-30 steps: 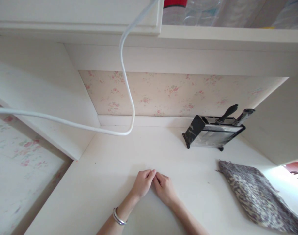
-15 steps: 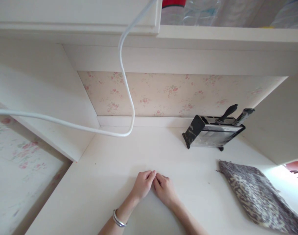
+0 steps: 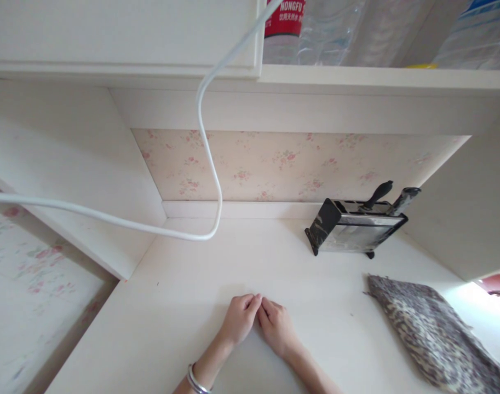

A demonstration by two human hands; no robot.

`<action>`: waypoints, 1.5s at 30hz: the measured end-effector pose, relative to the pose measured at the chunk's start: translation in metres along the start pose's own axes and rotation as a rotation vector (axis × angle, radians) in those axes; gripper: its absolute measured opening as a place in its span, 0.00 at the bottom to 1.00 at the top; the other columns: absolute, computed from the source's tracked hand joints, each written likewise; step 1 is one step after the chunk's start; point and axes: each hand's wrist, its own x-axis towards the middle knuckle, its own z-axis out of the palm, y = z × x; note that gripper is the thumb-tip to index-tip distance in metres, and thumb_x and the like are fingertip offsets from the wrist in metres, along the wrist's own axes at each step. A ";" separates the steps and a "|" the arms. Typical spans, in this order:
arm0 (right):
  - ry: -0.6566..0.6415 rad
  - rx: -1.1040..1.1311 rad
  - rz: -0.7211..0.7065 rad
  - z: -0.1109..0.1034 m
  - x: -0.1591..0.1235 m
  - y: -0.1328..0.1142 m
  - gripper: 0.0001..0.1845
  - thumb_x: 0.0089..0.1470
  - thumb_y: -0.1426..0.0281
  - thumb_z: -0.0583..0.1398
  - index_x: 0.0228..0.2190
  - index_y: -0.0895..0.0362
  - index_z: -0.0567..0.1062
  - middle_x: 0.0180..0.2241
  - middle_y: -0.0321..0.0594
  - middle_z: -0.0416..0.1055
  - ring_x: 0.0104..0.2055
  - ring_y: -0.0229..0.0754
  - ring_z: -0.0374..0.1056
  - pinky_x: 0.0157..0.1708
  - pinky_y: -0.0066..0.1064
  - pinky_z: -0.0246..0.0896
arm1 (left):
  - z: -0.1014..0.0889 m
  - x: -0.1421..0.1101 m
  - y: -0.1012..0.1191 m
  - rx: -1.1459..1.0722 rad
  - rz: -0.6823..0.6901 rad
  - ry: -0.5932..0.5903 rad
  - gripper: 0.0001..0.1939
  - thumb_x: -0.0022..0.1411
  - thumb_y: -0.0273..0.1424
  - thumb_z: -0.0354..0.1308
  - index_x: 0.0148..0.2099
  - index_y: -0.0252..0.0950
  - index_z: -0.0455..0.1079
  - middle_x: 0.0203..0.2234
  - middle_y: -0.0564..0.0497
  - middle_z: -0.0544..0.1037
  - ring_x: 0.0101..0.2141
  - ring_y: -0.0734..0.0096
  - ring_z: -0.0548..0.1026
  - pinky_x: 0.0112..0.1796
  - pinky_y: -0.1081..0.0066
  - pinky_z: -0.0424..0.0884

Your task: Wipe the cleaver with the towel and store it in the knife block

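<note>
The left hand and right hand are resting curled closed, touching, on the counter; I'm seeing nothing being handled, the knife block standing behind, a mottled cloth lying rightward.

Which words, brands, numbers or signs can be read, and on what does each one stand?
"NONGFU S": red label in the upper cupboard; the second word is cut short.
"饮用天然水": same label, below; the small characters beside it are unclear.
Blue marking on clear plastic, upper right: unreadable.
</note>
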 end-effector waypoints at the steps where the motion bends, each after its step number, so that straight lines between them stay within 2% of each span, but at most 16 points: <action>1: -0.001 0.001 0.003 0.000 0.000 0.000 0.17 0.63 0.65 0.45 0.30 0.56 0.69 0.29 0.39 0.72 0.29 0.39 0.67 0.30 0.26 0.55 | 0.000 0.000 0.000 0.000 0.003 -0.001 0.23 0.65 0.44 0.43 0.22 0.36 0.58 0.17 0.57 0.58 0.23 0.75 0.57 0.25 0.73 0.53; 26: 0.023 -0.010 -0.021 0.001 -0.001 0.001 0.16 0.63 0.65 0.46 0.29 0.56 0.69 0.28 0.40 0.73 0.29 0.39 0.68 0.31 0.26 0.56 | -0.002 -0.001 0.003 0.021 0.003 0.004 0.24 0.65 0.44 0.43 0.22 0.36 0.61 0.16 0.56 0.60 0.22 0.74 0.59 0.25 0.73 0.54; 35: 0.024 -0.020 -0.023 0.002 -0.001 0.001 0.17 0.63 0.65 0.46 0.29 0.56 0.69 0.27 0.40 0.73 0.29 0.39 0.68 0.30 0.26 0.56 | -0.001 -0.001 0.003 0.056 -0.001 0.003 0.25 0.65 0.47 0.41 0.23 0.36 0.61 0.17 0.55 0.62 0.23 0.73 0.61 0.25 0.73 0.55; 45: 0.024 -0.011 -0.033 0.001 -0.001 0.001 0.16 0.63 0.66 0.46 0.30 0.56 0.69 0.28 0.40 0.73 0.29 0.39 0.68 0.31 0.26 0.56 | -0.001 -0.001 0.000 0.008 0.007 0.007 0.23 0.65 0.44 0.43 0.22 0.36 0.60 0.17 0.56 0.61 0.22 0.74 0.59 0.25 0.73 0.54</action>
